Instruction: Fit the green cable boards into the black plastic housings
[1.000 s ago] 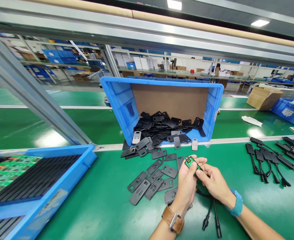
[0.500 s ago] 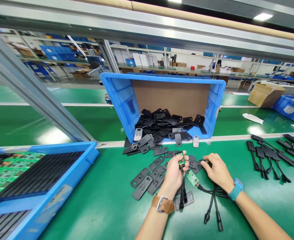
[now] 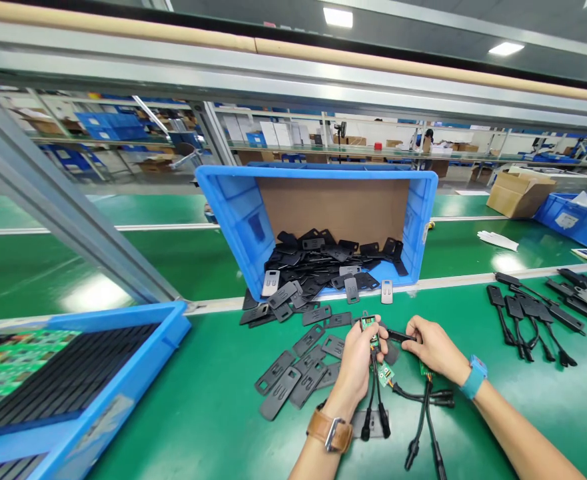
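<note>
My left hand (image 3: 356, 360) is closed around a green circuit board (image 3: 372, 325), whose two black cables hang down toward the bench. Between the fingertips of my right hand (image 3: 438, 348) is a black plastic cover (image 3: 398, 335), seen nearly edge-on, its left end close to my left fingers. Below the hands lies a second circuit board (image 3: 386, 375) with black cables. A third board (image 3: 425, 369) is partly hidden under my right hand, its cables (image 3: 426, 427) running toward me. Several loose black covers (image 3: 280, 393) are spread left of my left hand.
A blue crate (image 3: 318, 173) lies on its side behind, black covers spilling from it. At left stands a blue tray (image 3: 138, 373) with circuit boards and black strips. Cabled black units (image 3: 528, 307) lie at right; a white glove (image 3: 498, 240) is farther back. A metal post (image 3: 73, 193) slants at left.
My right hand has lifted the black cover off the bench and turned it nearly edge-on. My left hand, still holding the board, has shifted slightly right. The view has tilted upward.
</note>
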The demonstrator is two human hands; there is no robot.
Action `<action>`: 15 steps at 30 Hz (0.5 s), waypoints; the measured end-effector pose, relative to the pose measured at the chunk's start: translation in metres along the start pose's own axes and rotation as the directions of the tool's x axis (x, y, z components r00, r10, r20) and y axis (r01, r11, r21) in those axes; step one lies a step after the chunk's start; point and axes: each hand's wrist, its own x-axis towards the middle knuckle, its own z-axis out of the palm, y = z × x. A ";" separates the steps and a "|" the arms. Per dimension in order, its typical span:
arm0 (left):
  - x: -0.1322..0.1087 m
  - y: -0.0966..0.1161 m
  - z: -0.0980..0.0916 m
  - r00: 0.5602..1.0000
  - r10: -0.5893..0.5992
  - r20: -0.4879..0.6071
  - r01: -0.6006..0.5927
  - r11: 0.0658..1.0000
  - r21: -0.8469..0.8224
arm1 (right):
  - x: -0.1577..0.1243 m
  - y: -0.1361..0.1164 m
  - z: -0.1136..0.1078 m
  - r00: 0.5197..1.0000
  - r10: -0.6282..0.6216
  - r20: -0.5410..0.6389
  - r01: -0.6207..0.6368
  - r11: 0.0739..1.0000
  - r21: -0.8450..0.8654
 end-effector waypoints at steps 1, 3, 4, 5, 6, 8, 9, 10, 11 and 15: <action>0.000 0.000 0.000 1.000 0.006 0.000 -0.006 1.000 0.005 | 0.001 0.000 -0.003 1.000 -0.004 -0.031 0.004 1.000 0.021; 0.000 0.001 -0.001 1.000 0.019 -0.004 -0.019 1.000 0.025 | 0.003 -0.001 -0.008 0.987 -0.050 -0.151 0.056 0.998 0.039; -0.001 0.001 0.000 1.000 0.024 -0.005 -0.024 0.999 0.037 | 0.004 -0.002 -0.011 0.972 -0.086 -0.218 0.098 0.994 0.045; -0.001 0.000 0.000 1.000 0.027 -0.002 -0.027 0.998 0.050 | 0.004 -0.003 -0.013 0.954 -0.125 -0.271 0.146 0.988 0.057; -0.002 0.000 0.001 1.000 0.029 0.007 -0.029 0.998 0.063 | 0.003 -0.005 -0.014 0.938 -0.164 -0.306 0.195 0.978 0.075; -0.004 -0.002 0.004 0.999 0.024 0.044 -0.027 0.996 0.084 | 0.001 -0.010 -0.013 0.912 -0.242 -0.330 0.292 0.950 0.111; -0.004 -0.003 0.005 0.998 0.013 0.066 -0.019 0.995 0.093 | 0.001 -0.012 -0.012 0.902 -0.279 -0.328 0.332 0.936 0.116; -0.005 -0.005 0.007 0.996 -0.002 0.085 -0.007 0.995 0.103 | 0.000 -0.014 -0.011 0.896 -0.307 -0.322 0.358 0.927 0.113; -0.005 -0.007 0.008 0.995 -0.015 0.094 0.005 0.994 0.112 | -0.001 -0.015 -0.010 0.892 -0.321 -0.319 0.370 0.923 0.104; -0.003 -0.013 0.009 1.000 0.027 0.000 -0.027 0.989 0.148 | -0.003 -0.019 -0.009 0.914 -0.306 -0.267 0.334 0.940 0.064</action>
